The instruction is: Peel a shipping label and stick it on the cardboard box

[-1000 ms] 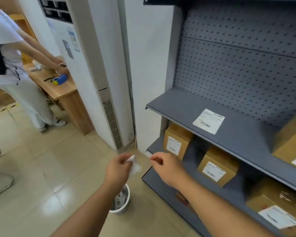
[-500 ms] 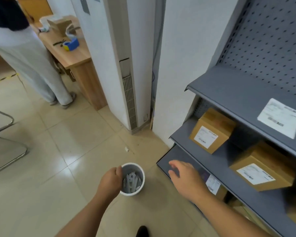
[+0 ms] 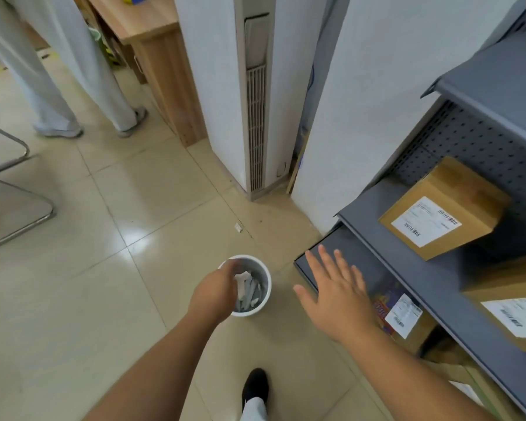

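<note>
My left hand [image 3: 216,294] hangs over the rim of a small white bin [image 3: 267,294] on the floor, fingers curled around a white paper scrap [image 3: 243,276] at their tips. Beside it, my right hand [image 3: 337,296] is open with fingers spread, hovering by the front corner of the lowest grey shelf [image 3: 356,259]. On the shelf above sits a cardboard box [image 3: 471,189] bearing a white shipping label [image 3: 425,221]. Another labelled box [image 3: 504,284] stands to its right, and a third labelled box [image 3: 404,316] is tucked on the bottom shelf.
The bin holds several grey-white paper strips. A tall white air-conditioner column [image 3: 255,101] and a wall stand behind. Another person's legs [image 3: 73,71] are by a wooden desk [image 3: 164,71] at upper left. A metal chair frame [image 3: 28,214] is at left; my shoe [image 3: 255,387] is below.
My view tilted down toward the floor. My left hand carried the white scrap down to the bin. My right hand opened and spread near the bottom shelf.
</note>
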Demonstrator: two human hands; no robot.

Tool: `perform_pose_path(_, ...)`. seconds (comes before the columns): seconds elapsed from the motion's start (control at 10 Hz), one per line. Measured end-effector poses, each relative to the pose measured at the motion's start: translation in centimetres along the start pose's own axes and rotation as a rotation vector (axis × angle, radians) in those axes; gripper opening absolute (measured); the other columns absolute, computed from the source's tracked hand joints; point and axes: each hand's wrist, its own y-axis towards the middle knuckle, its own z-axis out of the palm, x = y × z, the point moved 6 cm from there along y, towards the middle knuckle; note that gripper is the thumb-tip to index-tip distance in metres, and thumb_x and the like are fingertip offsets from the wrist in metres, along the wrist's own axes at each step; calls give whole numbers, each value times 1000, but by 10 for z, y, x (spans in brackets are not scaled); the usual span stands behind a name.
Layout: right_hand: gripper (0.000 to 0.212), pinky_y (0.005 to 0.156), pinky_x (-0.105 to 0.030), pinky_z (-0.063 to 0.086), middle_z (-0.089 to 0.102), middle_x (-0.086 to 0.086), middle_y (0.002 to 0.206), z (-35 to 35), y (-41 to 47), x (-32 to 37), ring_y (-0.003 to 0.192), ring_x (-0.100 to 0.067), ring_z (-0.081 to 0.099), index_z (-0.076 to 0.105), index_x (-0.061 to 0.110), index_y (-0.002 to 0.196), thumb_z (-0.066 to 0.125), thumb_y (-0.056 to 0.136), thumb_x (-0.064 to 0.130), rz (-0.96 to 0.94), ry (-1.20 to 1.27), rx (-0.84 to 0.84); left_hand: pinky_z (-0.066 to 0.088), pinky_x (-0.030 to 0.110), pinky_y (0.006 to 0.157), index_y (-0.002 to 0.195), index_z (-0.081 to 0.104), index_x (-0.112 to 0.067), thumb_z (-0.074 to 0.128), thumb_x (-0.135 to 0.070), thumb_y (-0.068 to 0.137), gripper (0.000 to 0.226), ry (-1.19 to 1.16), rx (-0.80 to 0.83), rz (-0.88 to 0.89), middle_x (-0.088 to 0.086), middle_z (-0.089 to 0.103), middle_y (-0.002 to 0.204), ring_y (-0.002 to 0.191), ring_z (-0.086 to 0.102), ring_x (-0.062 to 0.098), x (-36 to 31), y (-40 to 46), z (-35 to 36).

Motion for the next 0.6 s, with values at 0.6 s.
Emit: perform_pose_path(0.6, 85, 132, -48, 0, -6, 9, 177, 53, 59, -28, 164, -17, -10, 6, 35, 167, 3, 90, 72, 32, -24, -46, 50, 38, 81, 128, 68, -26, 60, -19, 93, 36, 80, -181, -83, -2, 61, 138, 117, 58, 26, 51, 98, 109)
